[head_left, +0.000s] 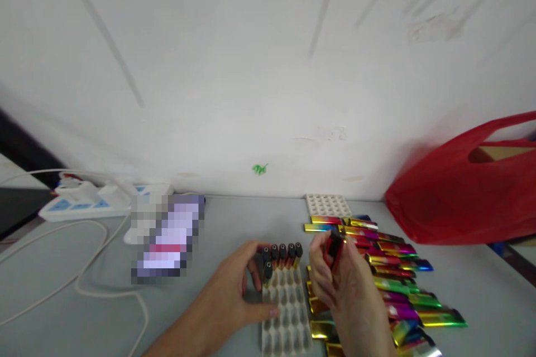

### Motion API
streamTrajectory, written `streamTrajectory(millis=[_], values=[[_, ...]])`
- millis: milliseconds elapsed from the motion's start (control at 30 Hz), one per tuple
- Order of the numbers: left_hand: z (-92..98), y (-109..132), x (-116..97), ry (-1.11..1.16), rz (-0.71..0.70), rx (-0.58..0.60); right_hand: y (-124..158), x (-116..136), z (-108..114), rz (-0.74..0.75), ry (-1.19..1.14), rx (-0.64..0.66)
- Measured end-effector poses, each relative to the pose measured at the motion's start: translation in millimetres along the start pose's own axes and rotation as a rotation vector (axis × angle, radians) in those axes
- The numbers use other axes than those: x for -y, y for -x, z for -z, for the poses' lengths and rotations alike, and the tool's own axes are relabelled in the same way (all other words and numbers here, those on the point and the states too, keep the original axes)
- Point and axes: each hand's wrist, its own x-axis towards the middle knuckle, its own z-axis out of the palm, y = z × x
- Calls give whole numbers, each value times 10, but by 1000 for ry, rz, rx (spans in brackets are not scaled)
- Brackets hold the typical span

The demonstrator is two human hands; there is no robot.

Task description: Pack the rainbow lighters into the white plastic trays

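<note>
A pale tray with rows of pockets lies on the table in front of me. Several slim pieces with black tops stand in its far rows. My left hand is at the tray's left side, fingers curved and apart from the thumb, which rests over the pockets; its fingertips are close to the black-topped pieces. Right of the tray, my right hand is closed around a shiny red and black lighter, partly hidden by the fingers. Below and beside this hand lie many shiny, rainbow-coloured lighter cases.
A second white pocketed tray lies against the wall. A red bag stands at the right. To the left are a blurred phone, a power strip with plugs, and a white cable looping over the table.
</note>
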Motion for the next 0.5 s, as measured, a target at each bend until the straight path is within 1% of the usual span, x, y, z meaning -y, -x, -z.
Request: streamTrajectory(millis=[200, 300, 367, 500], values=[[-2, 13, -16, 10, 4, -7, 140, 12, -105, 31, 142, -70], [-10, 2, 0, 4, -1, -4, 158, 39, -93, -1, 111, -97], [-12, -9, 3, -1, 6, -5, 136, 63, -76, -48, 65, -59], [-3, -12, -18, -12, 11, -11, 61, 87, -49, -98, -53, 152]])
